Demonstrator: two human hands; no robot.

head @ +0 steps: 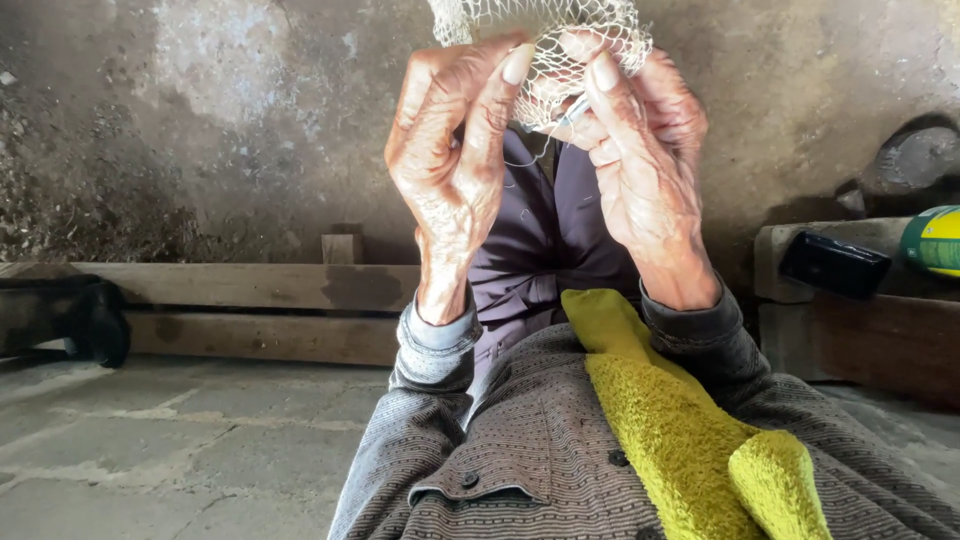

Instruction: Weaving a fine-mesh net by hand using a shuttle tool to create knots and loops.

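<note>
A stained, mottled grey concrete wall [230, 110] fills the background behind my raised hands, with a cracked grey stone floor [150, 440] spread below it. Two long weathered wooden planks [250, 305] run along the foot of the wall at left. In the foreground, my grey woven buttoned jacket [540, 450] covers my lap, and a mustard-yellow terry towel [680, 430] lies draped over it, just right of centre. At right, a rough stone block [860, 232] carries a flat black rectangular object [834, 263], possibly a phone case, though the view is too dim to be sure; the edge of a green and yellow round container [935, 240] shows beside it.

Both hands are lifted close to the camera. My left hand [450, 165] pinches the lower edge of a cream-white knotted mesh net [545, 45], thumb and forefinger closed on the cords. My right hand [645, 150] grips the same net from the other side and also holds a thin pale needle-like tool [572, 110] against the mesh. The net hangs from the top of the frame, between my fingertips.
</note>
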